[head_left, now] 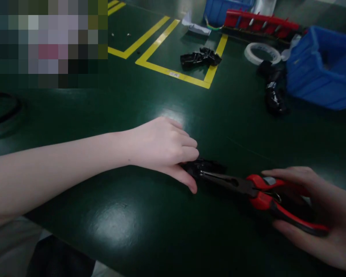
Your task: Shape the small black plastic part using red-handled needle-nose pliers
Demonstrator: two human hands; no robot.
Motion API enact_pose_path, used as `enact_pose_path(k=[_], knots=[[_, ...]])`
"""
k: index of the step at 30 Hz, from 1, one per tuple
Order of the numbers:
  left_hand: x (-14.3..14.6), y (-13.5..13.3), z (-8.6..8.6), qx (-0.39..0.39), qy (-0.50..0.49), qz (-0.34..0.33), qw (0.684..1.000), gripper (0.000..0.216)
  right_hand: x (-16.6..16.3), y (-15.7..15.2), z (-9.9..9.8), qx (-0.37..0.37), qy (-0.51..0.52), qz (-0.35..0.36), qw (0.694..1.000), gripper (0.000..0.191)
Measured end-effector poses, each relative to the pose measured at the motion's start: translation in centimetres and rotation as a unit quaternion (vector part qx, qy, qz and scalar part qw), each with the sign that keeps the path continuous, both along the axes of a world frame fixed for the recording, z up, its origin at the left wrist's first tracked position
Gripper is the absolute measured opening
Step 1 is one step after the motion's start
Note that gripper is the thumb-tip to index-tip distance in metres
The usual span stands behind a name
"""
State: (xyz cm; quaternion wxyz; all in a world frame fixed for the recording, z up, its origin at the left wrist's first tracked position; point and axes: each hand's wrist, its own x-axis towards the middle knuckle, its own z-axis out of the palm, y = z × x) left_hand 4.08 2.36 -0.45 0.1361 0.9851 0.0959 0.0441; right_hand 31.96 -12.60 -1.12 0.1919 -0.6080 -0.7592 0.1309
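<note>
My left hand (173,148) is closed on a shiny black part (196,167) low over the green table; the part lies mostly under my fingers, so its kind is hidden. From the right, my right hand (314,207) grips red-and-black long-nose pliers (256,190) by the handles. The jaws point left, and their tips meet the black part beside my left thumb. The handles stand somewhat apart, with a small spring showing between them.
Two black glossy parts (200,57) lie inside a yellow-taped outline (173,74). At right stand a blue bin (314,80), a tape roll (262,54) and another black part (275,94). Behind are a red rack (259,23) and a blue box (227,7). A black cable loop (8,111) sits left.
</note>
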Motion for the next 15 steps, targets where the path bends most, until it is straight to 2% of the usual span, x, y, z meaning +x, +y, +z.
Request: enact_pose_path(k=[7,15], knots=[[-0.08,0.04,-0.16,-0.023,-0.049,-0.003,0.999,0.057,1.09,0.13,-0.47,0.003,-0.001,0.014,1.000,0.045],[-0.02,0.08,0.00,-0.020,0.003,-0.001,1.000,0.060,0.91,0.22,-0.52,0.013,-0.013,0.023,1.000,0.047]])
